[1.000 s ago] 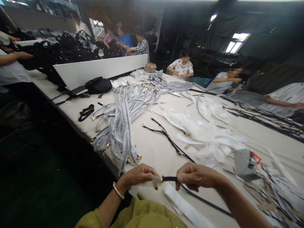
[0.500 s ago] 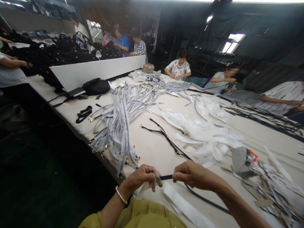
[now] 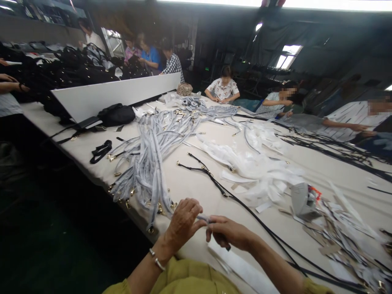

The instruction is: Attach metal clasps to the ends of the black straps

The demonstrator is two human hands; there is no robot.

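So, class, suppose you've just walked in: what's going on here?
A person's right hand pinches a thin, pale-covered strap, with the left hand touching it close by. Beyond, on the table, lies a heap of pale-wrapped straps; to its right are black straps and loose white sheets. Other people are gathered around the table.

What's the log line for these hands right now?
left hand: at wrapped strap, grip unclear | right hand: pinching wrapped strap | strap bundle: beyond left hand | black straps: on table
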